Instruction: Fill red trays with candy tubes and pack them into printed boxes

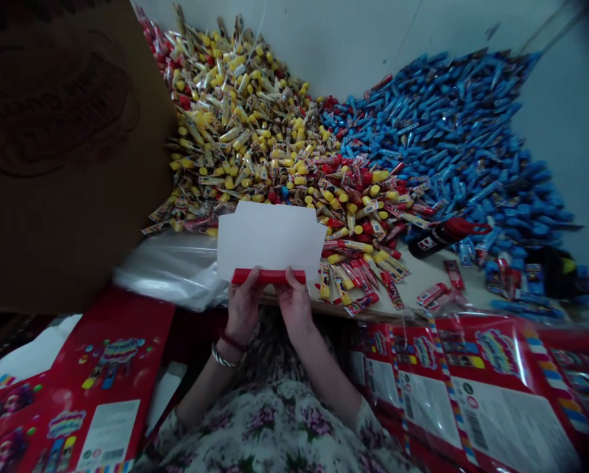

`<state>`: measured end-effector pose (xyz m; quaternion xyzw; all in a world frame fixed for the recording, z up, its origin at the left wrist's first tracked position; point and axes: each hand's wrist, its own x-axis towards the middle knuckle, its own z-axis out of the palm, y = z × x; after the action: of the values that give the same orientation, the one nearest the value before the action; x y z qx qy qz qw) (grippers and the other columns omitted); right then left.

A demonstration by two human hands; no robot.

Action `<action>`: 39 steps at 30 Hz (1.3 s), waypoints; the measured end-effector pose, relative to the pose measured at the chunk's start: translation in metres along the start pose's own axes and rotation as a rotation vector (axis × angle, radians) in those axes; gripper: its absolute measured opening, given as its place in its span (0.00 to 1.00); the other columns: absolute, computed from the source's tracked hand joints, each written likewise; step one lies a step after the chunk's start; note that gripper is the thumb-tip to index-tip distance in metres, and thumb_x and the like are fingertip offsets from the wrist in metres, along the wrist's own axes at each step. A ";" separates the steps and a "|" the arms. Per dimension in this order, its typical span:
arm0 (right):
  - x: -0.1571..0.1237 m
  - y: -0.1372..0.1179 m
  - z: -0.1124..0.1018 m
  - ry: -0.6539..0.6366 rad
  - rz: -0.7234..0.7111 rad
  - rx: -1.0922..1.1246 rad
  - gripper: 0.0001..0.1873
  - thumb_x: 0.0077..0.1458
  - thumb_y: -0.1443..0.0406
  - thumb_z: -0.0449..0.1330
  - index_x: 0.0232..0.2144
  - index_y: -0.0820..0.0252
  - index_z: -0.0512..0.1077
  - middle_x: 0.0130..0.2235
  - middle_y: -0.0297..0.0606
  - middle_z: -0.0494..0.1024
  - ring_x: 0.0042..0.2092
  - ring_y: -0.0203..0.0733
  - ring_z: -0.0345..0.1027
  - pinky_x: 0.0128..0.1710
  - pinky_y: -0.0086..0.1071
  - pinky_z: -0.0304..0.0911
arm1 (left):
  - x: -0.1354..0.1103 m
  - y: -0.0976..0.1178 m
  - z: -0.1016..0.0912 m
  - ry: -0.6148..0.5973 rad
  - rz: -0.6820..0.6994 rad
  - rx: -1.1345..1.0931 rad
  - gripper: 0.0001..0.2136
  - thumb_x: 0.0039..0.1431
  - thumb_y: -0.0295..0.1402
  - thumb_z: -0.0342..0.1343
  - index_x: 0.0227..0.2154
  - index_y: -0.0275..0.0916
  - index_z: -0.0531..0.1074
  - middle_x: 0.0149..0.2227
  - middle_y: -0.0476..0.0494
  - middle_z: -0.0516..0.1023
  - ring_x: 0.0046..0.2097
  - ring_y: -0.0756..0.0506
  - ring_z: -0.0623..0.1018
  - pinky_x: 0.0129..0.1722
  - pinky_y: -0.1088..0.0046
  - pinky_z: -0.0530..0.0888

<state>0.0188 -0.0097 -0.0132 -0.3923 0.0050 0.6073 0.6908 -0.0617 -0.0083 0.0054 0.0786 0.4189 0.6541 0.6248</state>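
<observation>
Both my hands hold one flat piece of white card [269,238] with a red folded edge along its bottom. My left hand [242,303] grips the red edge at the left, fingers curled over it; a bracelet circles that wrist. My right hand [296,303] pinches the red edge at the right. The card stands upright just over the table's near edge [373,314], its white back toward me. Behind it lies a big heap of yellow and red wrapped candy sticks [255,131].
A heap of blue wrapped sticks [452,138] fills the back right. A dark bottle with a red cap [442,236] lies on the table. Clear plastic sheeting [171,269] and a brown carton wall [62,144] are at left. Flat red printed boxes [107,387] [472,387] lie either side of my lap.
</observation>
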 end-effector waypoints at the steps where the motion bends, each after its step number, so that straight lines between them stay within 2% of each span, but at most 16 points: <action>1: 0.003 0.002 0.000 0.008 0.000 -0.012 0.18 0.39 0.63 0.69 0.35 0.59 0.71 0.37 0.32 0.79 0.41 0.37 0.72 0.46 0.34 0.69 | 0.002 -0.002 -0.001 -0.002 -0.003 -0.003 0.12 0.37 0.27 0.69 0.27 0.34 0.73 0.28 0.52 0.79 0.32 0.52 0.77 0.37 0.75 0.75; 5: 0.007 0.002 -0.004 -0.075 0.012 -0.133 0.23 0.37 0.58 0.70 0.37 0.57 0.71 0.39 0.34 0.78 0.43 0.40 0.72 0.45 0.37 0.70 | 0.013 -0.001 -0.006 -0.027 -0.015 -0.006 0.11 0.38 0.28 0.69 0.26 0.35 0.73 0.28 0.52 0.79 0.32 0.52 0.77 0.37 0.76 0.76; 9: -0.008 -0.021 -0.029 -0.450 0.082 -0.347 0.42 0.31 0.42 0.69 0.48 0.51 0.68 0.53 0.40 0.72 0.52 0.48 0.68 0.44 0.43 0.70 | 0.031 0.028 -0.013 -0.108 -0.126 0.056 0.10 0.38 0.26 0.69 0.25 0.35 0.73 0.26 0.52 0.78 0.29 0.51 0.77 0.32 0.77 0.77; 11: -0.014 -0.041 -0.045 -0.559 0.104 -0.442 0.53 0.29 0.34 0.63 0.56 0.49 0.61 0.60 0.43 0.66 0.55 0.51 0.65 0.44 0.44 0.69 | 0.042 0.050 -0.019 -0.139 -0.166 0.128 0.09 0.38 0.24 0.68 0.22 0.35 0.72 0.24 0.52 0.77 0.26 0.52 0.76 0.27 0.79 0.75; 14: -0.013 -0.068 -0.055 -0.515 0.061 -0.531 0.55 0.34 0.31 0.56 0.60 0.49 0.55 0.60 0.46 0.65 0.53 0.50 0.68 0.44 0.44 0.70 | 0.058 0.076 -0.026 -0.191 -0.207 0.271 0.09 0.38 0.23 0.67 0.25 0.35 0.75 0.26 0.47 0.79 0.27 0.50 0.77 0.29 0.77 0.76; 17: -0.005 -0.075 -0.051 -0.384 0.053 -0.584 0.43 0.39 0.44 0.66 0.55 0.54 0.63 0.52 0.43 0.74 0.47 0.47 0.71 0.44 0.40 0.70 | 0.070 0.085 -0.024 -0.330 -0.304 0.425 0.16 0.36 0.26 0.69 0.33 0.34 0.78 0.35 0.38 0.81 0.34 0.43 0.79 0.35 0.70 0.78; 20: 0.004 -0.062 -0.050 -0.151 -0.032 -0.526 0.32 0.36 0.56 0.70 0.45 0.60 0.70 0.43 0.39 0.79 0.42 0.45 0.73 0.45 0.39 0.69 | 0.073 0.081 -0.016 -0.479 -0.358 0.563 0.22 0.41 0.35 0.68 0.42 0.35 0.76 0.44 0.34 0.79 0.41 0.39 0.79 0.40 0.64 0.77; 22: 0.009 -0.051 -0.058 -0.015 -0.125 -0.470 0.29 0.36 0.57 0.70 0.43 0.61 0.72 0.42 0.39 0.79 0.42 0.44 0.73 0.46 0.40 0.68 | 0.068 0.077 -0.011 -0.447 -0.216 0.694 0.27 0.47 0.42 0.65 0.50 0.38 0.71 0.50 0.33 0.75 0.47 0.38 0.77 0.45 0.61 0.75; 24: 0.013 -0.043 -0.072 0.079 -0.190 -0.460 0.29 0.36 0.58 0.69 0.43 0.61 0.71 0.43 0.39 0.79 0.44 0.44 0.73 0.47 0.40 0.68 | 0.058 0.071 -0.011 -0.418 0.117 0.896 0.33 0.48 0.44 0.64 0.58 0.41 0.63 0.56 0.34 0.70 0.56 0.37 0.71 0.54 0.59 0.69; 25: 0.014 -0.040 -0.079 0.113 -0.204 -0.468 0.30 0.36 0.58 0.69 0.44 0.61 0.71 0.44 0.40 0.79 0.44 0.44 0.72 0.46 0.40 0.68 | 0.051 0.067 -0.013 -0.482 0.302 1.024 0.37 0.48 0.43 0.65 0.60 0.41 0.60 0.59 0.34 0.66 0.60 0.38 0.66 0.59 0.58 0.63; 27: 0.015 -0.036 -0.090 0.167 -0.199 -0.483 0.32 0.36 0.58 0.69 0.46 0.61 0.70 0.46 0.41 0.78 0.44 0.45 0.72 0.44 0.40 0.70 | 0.037 0.055 -0.020 -0.810 0.570 1.327 0.41 0.47 0.42 0.65 0.63 0.42 0.54 0.63 0.34 0.61 0.65 0.38 0.57 0.64 0.56 0.53; 29: 0.015 -0.033 -0.096 0.195 -0.171 -0.484 0.33 0.36 0.58 0.69 0.47 0.62 0.69 0.46 0.42 0.78 0.43 0.45 0.73 0.42 0.41 0.71 | 0.027 0.039 -0.033 -1.170 0.697 1.630 0.38 0.50 0.38 0.64 0.63 0.43 0.55 0.63 0.36 0.61 0.66 0.38 0.56 0.65 0.53 0.49; 30: 0.014 -0.031 -0.097 0.201 -0.161 -0.479 0.33 0.37 0.58 0.69 0.48 0.62 0.69 0.46 0.42 0.78 0.42 0.45 0.73 0.42 0.41 0.71 | 0.025 0.032 -0.041 -1.269 0.755 1.763 0.33 0.53 0.34 0.61 0.62 0.42 0.57 0.61 0.37 0.63 0.65 0.38 0.59 0.64 0.52 0.50; 34: 0.009 -0.020 -0.093 0.178 -0.149 -0.451 0.32 0.36 0.58 0.69 0.45 0.64 0.70 0.43 0.42 0.79 0.41 0.44 0.73 0.45 0.40 0.69 | 0.032 0.017 -0.077 -1.302 1.065 2.031 0.16 0.60 0.24 0.52 0.51 0.33 0.69 0.51 0.35 0.74 0.56 0.41 0.70 0.61 0.58 0.59; 37: -0.001 -0.009 -0.087 0.164 -0.135 -0.415 0.30 0.36 0.59 0.69 0.43 0.64 0.71 0.42 0.41 0.79 0.40 0.43 0.73 0.45 0.39 0.69 | 0.039 0.025 -0.101 -1.350 1.310 1.947 0.12 0.61 0.25 0.51 0.47 0.34 0.71 0.47 0.37 0.76 0.52 0.42 0.72 0.58 0.59 0.64; 39: -0.008 -0.002 -0.083 0.156 -0.119 -0.395 0.28 0.36 0.59 0.70 0.42 0.63 0.71 0.41 0.40 0.79 0.40 0.43 0.73 0.43 0.38 0.70 | 0.037 0.029 -0.113 -1.327 1.390 1.867 0.12 0.62 0.28 0.51 0.48 0.35 0.70 0.46 0.39 0.77 0.51 0.42 0.73 0.57 0.58 0.65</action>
<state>0.0571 -0.0619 -0.0662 -0.5654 -0.0840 0.5225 0.6327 -0.1618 -0.0227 -0.0628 0.9688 0.1987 0.1431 -0.0387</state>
